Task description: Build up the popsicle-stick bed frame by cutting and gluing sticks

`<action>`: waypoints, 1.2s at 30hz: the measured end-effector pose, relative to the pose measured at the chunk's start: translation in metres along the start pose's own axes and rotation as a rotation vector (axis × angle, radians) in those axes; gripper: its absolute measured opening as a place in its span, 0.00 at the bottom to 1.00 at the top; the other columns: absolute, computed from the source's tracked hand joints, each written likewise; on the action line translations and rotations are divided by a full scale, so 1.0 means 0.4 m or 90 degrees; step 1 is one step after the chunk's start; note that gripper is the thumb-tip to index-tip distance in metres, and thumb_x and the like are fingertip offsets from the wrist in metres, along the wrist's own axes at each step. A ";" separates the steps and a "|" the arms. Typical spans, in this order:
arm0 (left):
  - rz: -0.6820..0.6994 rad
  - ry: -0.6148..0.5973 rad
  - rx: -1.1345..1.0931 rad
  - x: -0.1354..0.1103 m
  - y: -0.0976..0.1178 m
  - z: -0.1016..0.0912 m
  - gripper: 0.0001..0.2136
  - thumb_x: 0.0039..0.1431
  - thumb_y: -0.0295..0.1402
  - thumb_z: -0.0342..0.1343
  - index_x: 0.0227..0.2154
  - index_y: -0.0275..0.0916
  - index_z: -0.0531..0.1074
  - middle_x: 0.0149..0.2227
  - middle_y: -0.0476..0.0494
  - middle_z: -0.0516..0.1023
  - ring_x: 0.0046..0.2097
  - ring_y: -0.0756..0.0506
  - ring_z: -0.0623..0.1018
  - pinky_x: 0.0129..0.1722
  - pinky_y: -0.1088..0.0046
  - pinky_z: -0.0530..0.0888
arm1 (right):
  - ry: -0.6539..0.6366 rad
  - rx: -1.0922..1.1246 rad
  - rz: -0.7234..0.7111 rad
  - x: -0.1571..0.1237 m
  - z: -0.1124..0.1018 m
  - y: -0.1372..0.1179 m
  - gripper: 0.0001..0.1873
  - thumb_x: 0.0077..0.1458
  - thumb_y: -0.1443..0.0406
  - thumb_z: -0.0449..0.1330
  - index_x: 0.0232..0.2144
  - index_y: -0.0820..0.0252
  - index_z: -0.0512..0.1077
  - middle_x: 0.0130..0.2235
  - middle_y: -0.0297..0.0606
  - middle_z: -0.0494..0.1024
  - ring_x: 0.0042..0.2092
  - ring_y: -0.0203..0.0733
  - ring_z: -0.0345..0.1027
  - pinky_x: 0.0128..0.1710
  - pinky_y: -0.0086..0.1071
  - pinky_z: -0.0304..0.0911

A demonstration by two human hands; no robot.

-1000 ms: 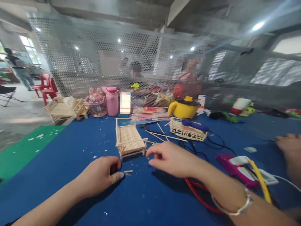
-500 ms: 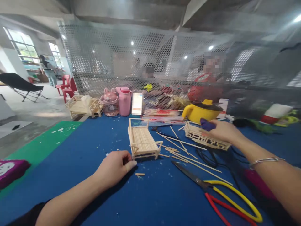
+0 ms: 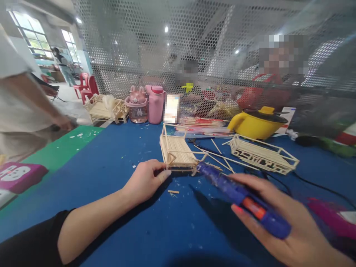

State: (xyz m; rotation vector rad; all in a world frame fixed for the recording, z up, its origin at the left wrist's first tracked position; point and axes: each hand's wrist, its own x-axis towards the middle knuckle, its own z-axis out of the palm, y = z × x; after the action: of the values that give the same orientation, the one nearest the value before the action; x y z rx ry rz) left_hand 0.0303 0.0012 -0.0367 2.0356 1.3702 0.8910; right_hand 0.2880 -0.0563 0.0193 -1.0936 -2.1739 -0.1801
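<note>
**Glue gun being brought to the stick-built bed frame**

A small bed frame (image 3: 179,152) made of thin wooden sticks is being steadied on the blue table (image 3: 111,163) by the left hand (image 3: 146,181), whose fingertips (image 3: 164,173) are being pressed against the near left corner of the frame; the fingers are curled narrowly, and whether a stick is actually being pinched cannot be told from this angle. A blue glue gun (image 3: 239,194) is being gripped in the right hand (image 3: 280,226), the fingers being wrapped around its body, and its nozzle is being pointed at the near right corner of the frame, just beside it. The tip is blurred, so contact is only probable.

The step in hand is judged to be the gluing of a joint at the near end of the frame. For the next move, the nozzle would need to be kept exactly on the joint while the frame is being held against sliding, and a loose piece would have to be ready: a short stick offcut (image 3: 173,191) is lying near the left hand, and longer loose sticks (image 3: 219,155) are lying just beyond the frame.

A second stick frame (image 3: 264,157) is standing to the right, well apart, with a yellow pot (image 3: 257,126) behind it. Another person's arm (image 3: 33,100) is being seen at the far left.
</note>
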 end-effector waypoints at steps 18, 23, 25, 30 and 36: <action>0.013 0.034 -0.150 -0.012 0.022 0.009 0.09 0.57 0.37 0.52 0.29 0.39 0.73 0.30 0.49 0.76 0.33 0.49 0.73 0.35 0.73 0.67 | 0.020 0.060 0.023 0.009 0.074 0.004 0.20 0.57 0.62 0.55 0.52 0.49 0.62 0.43 0.35 0.75 0.40 0.41 0.73 0.41 0.30 0.69; 0.010 0.034 -0.148 -0.012 0.021 0.010 0.08 0.57 0.37 0.52 0.29 0.39 0.74 0.30 0.49 0.77 0.34 0.48 0.74 0.35 0.73 0.68 | 0.033 0.073 0.034 0.008 0.076 0.004 0.19 0.56 0.62 0.55 0.51 0.49 0.63 0.41 0.34 0.75 0.37 0.40 0.73 0.40 0.31 0.69; 0.013 0.034 -0.147 -0.013 0.022 0.009 0.08 0.57 0.36 0.52 0.29 0.39 0.74 0.30 0.49 0.77 0.34 0.48 0.74 0.36 0.72 0.68 | 0.033 0.062 0.033 0.009 0.076 0.004 0.19 0.56 0.62 0.55 0.50 0.50 0.63 0.41 0.35 0.75 0.37 0.40 0.73 0.40 0.30 0.69; 0.015 0.034 -0.146 -0.013 0.027 0.006 0.08 0.56 0.36 0.52 0.29 0.39 0.74 0.31 0.48 0.78 0.34 0.48 0.74 0.37 0.72 0.68 | 0.025 0.048 0.013 0.013 0.069 0.006 0.18 0.56 0.63 0.55 0.49 0.53 0.63 0.38 0.36 0.76 0.34 0.40 0.73 0.38 0.29 0.70; 0.012 0.028 -0.137 -0.013 0.031 0.002 0.08 0.56 0.35 0.52 0.29 0.39 0.74 0.30 0.48 0.77 0.34 0.48 0.74 0.36 0.72 0.68 | 0.026 0.039 -0.004 0.019 0.069 0.000 0.17 0.56 0.64 0.54 0.49 0.54 0.64 0.39 0.37 0.77 0.35 0.41 0.74 0.38 0.30 0.70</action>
State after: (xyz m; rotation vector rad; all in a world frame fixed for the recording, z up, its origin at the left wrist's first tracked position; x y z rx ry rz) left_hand 0.0368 -0.0080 -0.0292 1.8774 1.2227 1.0497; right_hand 0.2707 -0.0402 0.0032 -1.0401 -2.1338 -0.1367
